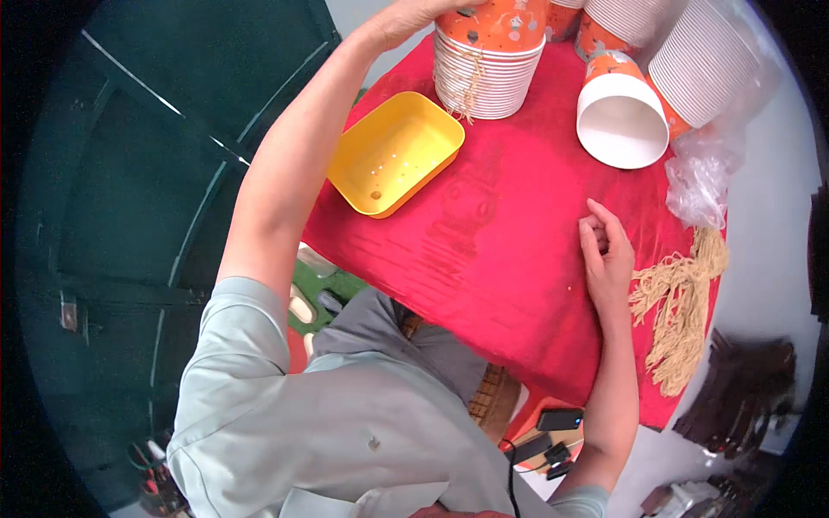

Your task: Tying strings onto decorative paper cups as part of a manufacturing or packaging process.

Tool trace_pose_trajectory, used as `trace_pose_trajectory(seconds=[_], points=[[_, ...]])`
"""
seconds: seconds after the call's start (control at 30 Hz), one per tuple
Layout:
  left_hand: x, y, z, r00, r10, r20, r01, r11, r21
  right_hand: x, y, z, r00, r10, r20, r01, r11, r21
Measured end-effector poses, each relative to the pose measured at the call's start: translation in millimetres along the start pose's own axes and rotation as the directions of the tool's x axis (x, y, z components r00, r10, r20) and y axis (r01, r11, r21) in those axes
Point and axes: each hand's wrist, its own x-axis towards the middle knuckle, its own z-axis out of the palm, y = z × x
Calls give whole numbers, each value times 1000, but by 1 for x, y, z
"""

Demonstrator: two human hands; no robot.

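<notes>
My left hand reaches to the top edge of the view, against the orange paper cups stacked rim-down with white rims below. Its fingers are mostly cut off, so their grip on the stack does not show. A few tan strings hang down the side of that stack. My right hand rests on the red tablecloth, its fingers loosely bent and nothing visible in them. Beside its wrist lies a bundle of tan strings. One paper cup lies on its side, its white mouth facing me.
A yellow rectangular tub with small crumbs stands on the table's left side. More stacked cups in clear plastic lie at the far right. Below the table's near edge, a black device and cables lie on a red stool.
</notes>
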Motion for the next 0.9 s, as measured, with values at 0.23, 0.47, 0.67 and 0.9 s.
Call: trace_pose_trajectory(seconds=[0.23, 0.47, 0.67, 0.9], points=[[-34, -42, -3, 998, -33, 57, 44, 974, -220, 103, -73, 47, 942, -335, 19, 336, 942, -24], [-50, -37, 33, 995, -97, -24, 88, 965, -247, 205, -60, 105, 871, -411, -270, 448, 889, 93], [-63, -45, 11, 997, -76, 17, 78, 990, -120, 202, -45, 104, 911, -377, -167, 412, 853, 320], [-58, -47, 31, 997, -51, 61, 60, 987, -148, 196, -46, 102, 948, -300, -111, 317, 831, 457]])
